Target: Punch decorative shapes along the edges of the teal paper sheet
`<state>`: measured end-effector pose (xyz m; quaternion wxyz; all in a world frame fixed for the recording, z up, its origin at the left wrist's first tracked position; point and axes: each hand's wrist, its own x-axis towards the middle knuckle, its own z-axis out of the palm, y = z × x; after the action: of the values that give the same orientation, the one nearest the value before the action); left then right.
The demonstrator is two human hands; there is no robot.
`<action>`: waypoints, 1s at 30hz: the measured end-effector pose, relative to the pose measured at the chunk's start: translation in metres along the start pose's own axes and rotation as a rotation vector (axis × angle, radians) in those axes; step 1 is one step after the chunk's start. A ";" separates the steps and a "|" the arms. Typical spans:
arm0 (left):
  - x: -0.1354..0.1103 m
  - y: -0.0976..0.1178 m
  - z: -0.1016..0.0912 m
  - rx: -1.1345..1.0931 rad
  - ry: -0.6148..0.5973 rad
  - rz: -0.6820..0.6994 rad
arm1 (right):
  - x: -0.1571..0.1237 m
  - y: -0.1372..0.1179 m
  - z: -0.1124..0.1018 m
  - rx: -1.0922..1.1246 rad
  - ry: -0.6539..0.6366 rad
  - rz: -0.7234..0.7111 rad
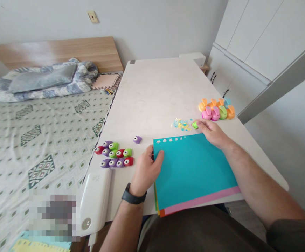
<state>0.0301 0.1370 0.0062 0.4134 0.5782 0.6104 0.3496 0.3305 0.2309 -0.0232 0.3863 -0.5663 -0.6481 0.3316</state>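
Observation:
A teal sheet of paper (194, 171) lies on top of several coloured sheets, with a row of small punched shapes along its top left edge. My left hand (149, 164) is closed on the sheet's left edge, thumb on top and fingers partly hidden. My right hand (212, 132) pinches a small green craft punch (195, 125) near the sheet's top edge; whether paper is inside it I cannot tell. Just left of that punch is a scatter of yellow and blue paper cut-outs (181, 124).
Small purple, green and red craft punches (112, 153) stand in rows at the left, with one purple punch (137, 139) apart. Larger orange, pink, green and blue punches (215, 113) cluster at the right. A white device (94, 199) lies along the table's (163, 84) left edge, beside a bed (49, 140).

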 end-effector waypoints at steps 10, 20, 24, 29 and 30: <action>0.000 -0.003 0.000 0.031 -0.018 0.016 | -0.001 -0.006 0.002 0.004 -0.040 0.030; 0.000 -0.003 0.000 0.026 -0.016 0.021 | 0.002 -0.002 0.001 -0.019 0.047 -0.008; 0.000 -0.004 0.000 0.003 -0.015 0.017 | 0.005 0.002 -0.005 -0.097 0.109 -0.030; 0.000 -0.001 0.000 -0.021 0.007 -0.004 | 0.007 0.008 -0.012 -0.044 0.202 0.011; 0.000 -0.001 0.000 -0.021 0.010 -0.006 | 0.007 0.008 -0.014 -0.040 0.230 0.019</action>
<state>0.0300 0.1371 0.0055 0.4173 0.5702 0.6107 0.3576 0.3461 0.2392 -0.0229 0.4435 -0.6144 -0.6007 0.2549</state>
